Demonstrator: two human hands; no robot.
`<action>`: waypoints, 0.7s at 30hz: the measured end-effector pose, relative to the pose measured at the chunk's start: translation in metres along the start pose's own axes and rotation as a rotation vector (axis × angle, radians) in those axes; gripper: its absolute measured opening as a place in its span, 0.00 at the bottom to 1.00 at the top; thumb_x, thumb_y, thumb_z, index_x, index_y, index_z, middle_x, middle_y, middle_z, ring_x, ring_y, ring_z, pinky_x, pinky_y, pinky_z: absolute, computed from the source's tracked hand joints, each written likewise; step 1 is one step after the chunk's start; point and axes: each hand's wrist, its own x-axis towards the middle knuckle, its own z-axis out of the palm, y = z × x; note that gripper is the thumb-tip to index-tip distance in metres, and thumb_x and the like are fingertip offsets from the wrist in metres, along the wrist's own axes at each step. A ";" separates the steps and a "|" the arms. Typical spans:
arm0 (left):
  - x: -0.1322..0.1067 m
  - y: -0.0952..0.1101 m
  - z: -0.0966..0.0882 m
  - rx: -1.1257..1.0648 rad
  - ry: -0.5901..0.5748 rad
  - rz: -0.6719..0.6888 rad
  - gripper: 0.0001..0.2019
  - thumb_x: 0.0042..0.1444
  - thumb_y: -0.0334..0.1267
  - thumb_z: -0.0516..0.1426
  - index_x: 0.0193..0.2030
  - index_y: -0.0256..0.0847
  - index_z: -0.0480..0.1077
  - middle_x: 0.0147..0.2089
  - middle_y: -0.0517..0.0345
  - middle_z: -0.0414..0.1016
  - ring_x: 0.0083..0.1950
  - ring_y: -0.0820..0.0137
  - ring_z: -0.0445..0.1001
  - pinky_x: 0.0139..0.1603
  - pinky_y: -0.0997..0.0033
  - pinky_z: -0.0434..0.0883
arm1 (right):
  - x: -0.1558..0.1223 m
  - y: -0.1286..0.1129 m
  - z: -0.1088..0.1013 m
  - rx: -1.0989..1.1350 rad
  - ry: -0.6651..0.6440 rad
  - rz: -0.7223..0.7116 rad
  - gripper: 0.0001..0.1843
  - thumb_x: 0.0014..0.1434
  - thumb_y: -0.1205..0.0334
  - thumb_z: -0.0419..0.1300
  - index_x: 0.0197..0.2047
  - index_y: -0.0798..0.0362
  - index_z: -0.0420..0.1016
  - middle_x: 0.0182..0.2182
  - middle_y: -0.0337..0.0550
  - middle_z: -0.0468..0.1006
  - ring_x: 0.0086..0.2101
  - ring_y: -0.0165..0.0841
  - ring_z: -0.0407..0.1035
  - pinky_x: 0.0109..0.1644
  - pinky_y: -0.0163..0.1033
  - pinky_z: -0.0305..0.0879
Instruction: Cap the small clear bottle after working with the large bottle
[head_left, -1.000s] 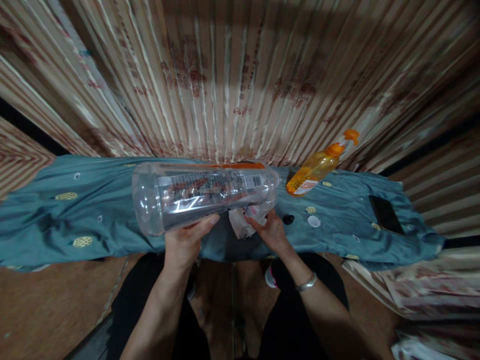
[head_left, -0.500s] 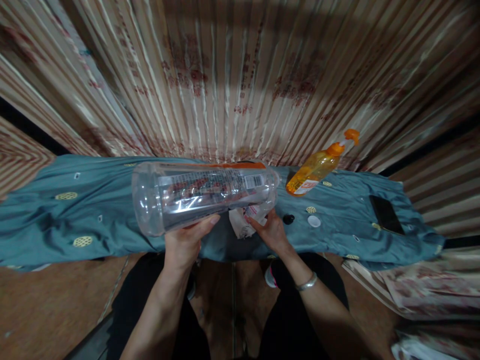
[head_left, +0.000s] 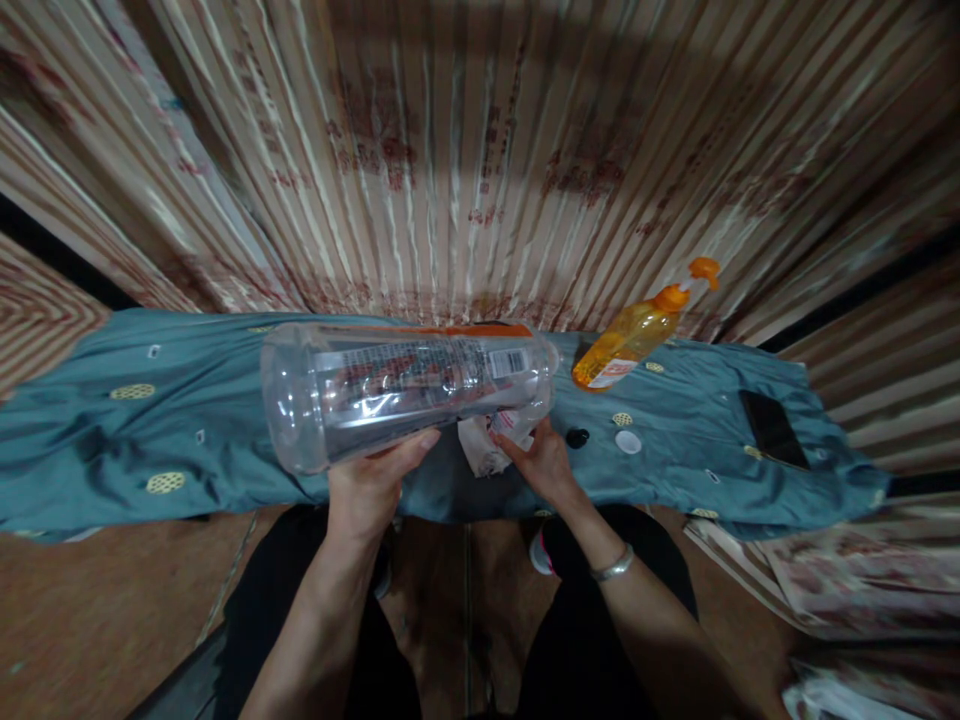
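Observation:
A large clear plastic bottle with a printed label and an orange strip lies sideways above the cloth, its wide base to the left and its neck to the right. My left hand grips its body from below, thumb along the near side; the other fingers are hidden. At the neck end, my right hand pinches a crumpled white cloth or tissue against the bottle's underside. Right of that hand lie a small black cap-like piece and a white disc.
A pump bottle of orange liquid stands toward the back right. A dark phone lies farther right on the teal patterned cloth. Behind the narrow surface hangs a striped curtain.
The large bottle has shifted very slightly to the left. Both hands keep nearly the same grip and place.

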 end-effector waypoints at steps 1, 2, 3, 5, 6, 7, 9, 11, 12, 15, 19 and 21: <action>0.000 -0.001 -0.001 0.007 -0.006 0.002 0.22 0.37 0.50 0.73 0.37 0.40 0.80 0.30 0.56 0.81 0.37 0.58 0.82 0.49 0.54 0.80 | 0.000 -0.001 0.000 0.000 0.000 -0.001 0.36 0.51 0.47 0.68 0.58 0.57 0.66 0.48 0.58 0.81 0.47 0.51 0.78 0.52 0.55 0.74; 0.000 -0.002 -0.002 0.015 -0.013 0.004 0.21 0.38 0.50 0.73 0.35 0.39 0.79 0.29 0.55 0.81 0.37 0.58 0.82 0.49 0.53 0.80 | 0.000 -0.001 -0.001 -0.001 0.000 -0.005 0.36 0.52 0.47 0.68 0.58 0.57 0.66 0.48 0.59 0.81 0.47 0.51 0.78 0.52 0.55 0.74; -0.001 -0.003 -0.003 0.022 -0.023 0.004 0.20 0.39 0.50 0.73 0.34 0.39 0.79 0.29 0.55 0.81 0.37 0.58 0.82 0.49 0.53 0.80 | 0.000 -0.002 -0.001 -0.002 -0.001 -0.008 0.36 0.52 0.47 0.68 0.58 0.57 0.66 0.48 0.59 0.81 0.47 0.51 0.78 0.52 0.55 0.74; -0.001 -0.004 -0.004 0.028 -0.027 0.005 0.19 0.39 0.50 0.72 0.33 0.40 0.79 0.29 0.56 0.80 0.36 0.59 0.82 0.48 0.53 0.81 | 0.000 -0.002 -0.001 -0.005 -0.004 -0.014 0.36 0.52 0.47 0.67 0.58 0.57 0.66 0.48 0.59 0.81 0.46 0.52 0.78 0.51 0.55 0.74; -0.001 -0.004 -0.003 0.027 -0.026 0.007 0.19 0.39 0.50 0.72 0.34 0.40 0.79 0.29 0.56 0.80 0.36 0.59 0.82 0.48 0.53 0.81 | 0.000 -0.002 -0.001 -0.008 -0.005 -0.015 0.36 0.52 0.47 0.67 0.58 0.58 0.66 0.47 0.60 0.82 0.46 0.52 0.78 0.51 0.55 0.74; -0.001 -0.003 -0.003 0.021 -0.021 0.012 0.20 0.39 0.50 0.72 0.35 0.40 0.79 0.29 0.57 0.80 0.35 0.60 0.82 0.48 0.54 0.81 | -0.001 -0.002 -0.001 -0.009 -0.006 -0.015 0.36 0.52 0.47 0.67 0.58 0.58 0.66 0.47 0.60 0.82 0.46 0.52 0.79 0.50 0.55 0.75; 0.000 -0.002 -0.001 0.003 -0.011 0.023 0.22 0.38 0.49 0.73 0.38 0.40 0.79 0.28 0.58 0.80 0.34 0.60 0.82 0.48 0.54 0.81 | -0.001 -0.001 -0.001 -0.008 -0.006 -0.013 0.36 0.52 0.47 0.67 0.58 0.58 0.66 0.46 0.59 0.82 0.45 0.52 0.79 0.50 0.55 0.75; 0.000 -0.001 -0.001 -0.004 -0.009 0.026 0.24 0.37 0.50 0.73 0.40 0.39 0.79 0.28 0.58 0.80 0.34 0.60 0.82 0.47 0.54 0.81 | -0.001 0.000 0.000 -0.016 0.000 -0.005 0.35 0.52 0.47 0.67 0.58 0.57 0.66 0.46 0.59 0.82 0.45 0.52 0.79 0.49 0.55 0.75; 0.000 0.000 -0.001 -0.002 -0.008 0.023 0.24 0.37 0.50 0.73 0.40 0.39 0.79 0.28 0.58 0.80 0.35 0.60 0.82 0.48 0.54 0.81 | 0.000 0.000 0.000 -0.023 0.003 0.000 0.36 0.52 0.47 0.67 0.58 0.57 0.66 0.46 0.59 0.82 0.45 0.52 0.79 0.49 0.55 0.75; 0.000 -0.001 -0.001 0.014 -0.011 0.009 0.24 0.38 0.50 0.73 0.40 0.39 0.79 0.30 0.56 0.81 0.37 0.58 0.83 0.49 0.53 0.80 | 0.000 0.000 -0.001 -0.030 -0.008 0.008 0.37 0.51 0.47 0.67 0.58 0.58 0.66 0.46 0.60 0.82 0.46 0.53 0.78 0.51 0.56 0.75; 0.000 0.000 0.000 0.001 -0.002 -0.013 0.25 0.36 0.51 0.73 0.39 0.38 0.79 0.28 0.57 0.80 0.35 0.59 0.82 0.46 0.54 0.81 | 0.000 -0.003 -0.002 -0.008 -0.024 -0.004 0.37 0.52 0.46 0.67 0.59 0.57 0.65 0.48 0.59 0.81 0.48 0.52 0.78 0.53 0.56 0.73; 0.000 0.001 0.001 -0.010 0.009 -0.012 0.25 0.35 0.51 0.74 0.38 0.38 0.79 0.27 0.57 0.80 0.34 0.59 0.82 0.45 0.55 0.81 | 0.000 -0.004 -0.002 -0.002 -0.023 -0.004 0.37 0.53 0.45 0.66 0.59 0.57 0.65 0.50 0.59 0.80 0.49 0.52 0.77 0.54 0.57 0.73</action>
